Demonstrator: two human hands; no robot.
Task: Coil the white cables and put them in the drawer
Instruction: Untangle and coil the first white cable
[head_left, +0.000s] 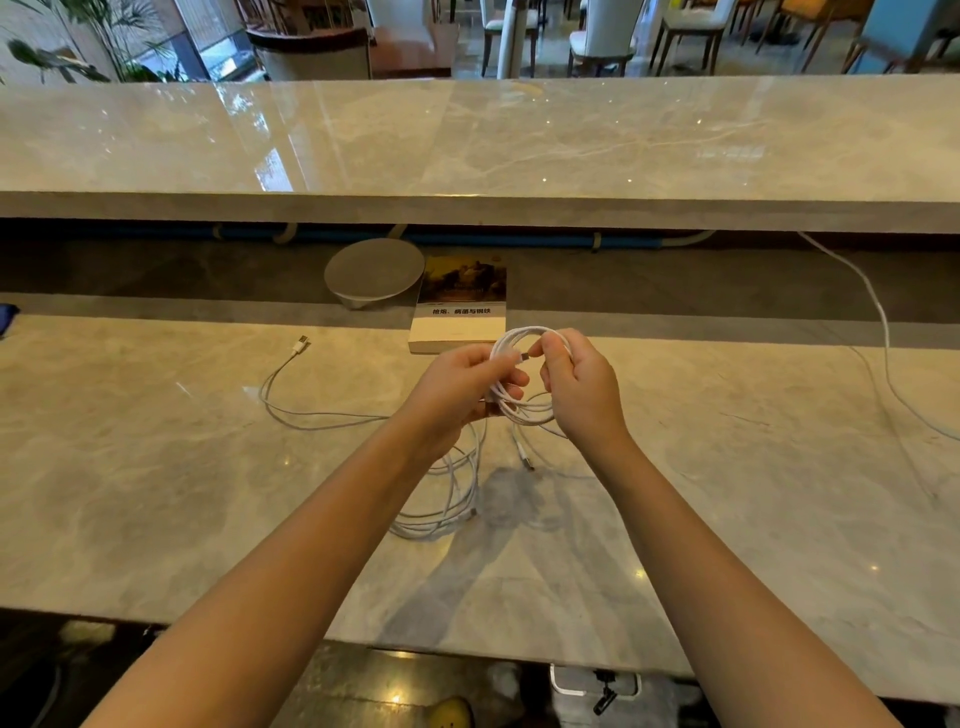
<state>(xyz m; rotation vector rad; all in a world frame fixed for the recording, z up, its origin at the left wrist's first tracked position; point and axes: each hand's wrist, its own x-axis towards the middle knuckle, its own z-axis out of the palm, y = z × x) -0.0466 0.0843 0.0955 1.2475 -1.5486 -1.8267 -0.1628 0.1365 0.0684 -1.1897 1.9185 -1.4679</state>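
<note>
Above the marble counter (156, 467), both hands hold a small coil of white cable (519, 338). My left hand (462, 389) grips the coil's left side. My right hand (582, 384) pinches the cable's plug end at the top of the loops. A second white cable (322, 415) lies loose on the counter to the left, its USB plug (301, 344) pointing away. More white cable loops (441, 509) lie on the counter under my left wrist. No drawer is in view.
A book (460, 306) lies just behind my hands, next to a round grey lid-like disc (374, 270). Another white cable (878, 322) runs down from under the raised marble ledge (467, 208) at the right. Chairs stand beyond the ledge.
</note>
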